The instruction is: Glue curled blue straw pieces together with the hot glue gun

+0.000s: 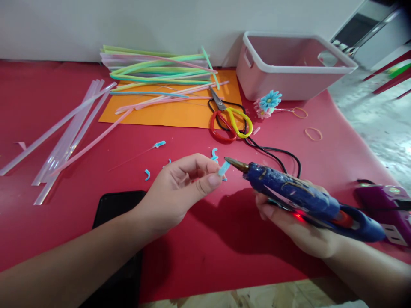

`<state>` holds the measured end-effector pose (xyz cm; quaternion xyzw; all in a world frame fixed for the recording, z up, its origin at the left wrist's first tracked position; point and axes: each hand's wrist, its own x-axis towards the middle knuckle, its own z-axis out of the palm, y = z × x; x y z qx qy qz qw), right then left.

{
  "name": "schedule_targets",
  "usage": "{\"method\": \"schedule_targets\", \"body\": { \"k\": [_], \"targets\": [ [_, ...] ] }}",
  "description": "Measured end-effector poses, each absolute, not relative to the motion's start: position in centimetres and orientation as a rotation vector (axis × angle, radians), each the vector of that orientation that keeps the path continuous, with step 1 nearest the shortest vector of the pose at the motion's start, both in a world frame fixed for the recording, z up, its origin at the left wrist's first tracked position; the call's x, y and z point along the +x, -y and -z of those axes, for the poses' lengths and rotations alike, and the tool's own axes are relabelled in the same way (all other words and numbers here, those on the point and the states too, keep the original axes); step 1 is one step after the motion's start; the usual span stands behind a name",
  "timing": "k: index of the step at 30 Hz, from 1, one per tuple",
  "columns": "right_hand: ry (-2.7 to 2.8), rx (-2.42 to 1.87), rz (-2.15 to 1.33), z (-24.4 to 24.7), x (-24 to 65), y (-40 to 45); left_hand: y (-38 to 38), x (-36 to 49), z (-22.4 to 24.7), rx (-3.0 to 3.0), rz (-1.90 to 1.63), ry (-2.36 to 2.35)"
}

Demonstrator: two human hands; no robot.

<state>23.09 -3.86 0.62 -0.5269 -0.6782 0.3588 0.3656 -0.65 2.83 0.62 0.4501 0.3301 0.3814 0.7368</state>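
Note:
My left hand (189, 188) pinches a short light-blue pipe cleaner piece (224, 168) between thumb and finger. Wrapped around the blue hot glue gun (289, 192) is my right hand (298, 231); a red light glows on the gun's side. The metal nozzle tip is at the upper end of the blue piece, touching or very close to it. Beyond my left fingers lie small curled blue pipe cleaner bits (214, 154), partly hidden. Farther left, another blue curl (147, 174) and a thin pink stem with a blue fuzzy end (159, 144) rest on the red table.
Scissors (221, 107) and coloured pipe cleaners (154, 68) lie on orange paper (109, 113). Clear glue sticks (73, 124) are at left. A pink bin (272, 81), blue flower (270, 99), black cord (272, 149), purple power socket box (382, 201) and black phone-like slab (118, 203) surround my hands.

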Motion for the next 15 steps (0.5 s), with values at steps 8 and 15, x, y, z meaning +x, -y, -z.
{"method": "schedule_targets", "body": {
  "k": [8, 15],
  "targets": [
    [1.796, -1.257, -0.984, -0.47, 23.23, 3.65, -2.87, -0.54, -0.72, 1.009, -0.841, -0.691],
    [1.795, -1.303, -0.958, -0.40, 23.26, 3.66, -2.86, -0.49, -0.96, 1.001, -0.852, -0.725]
  ]
}}
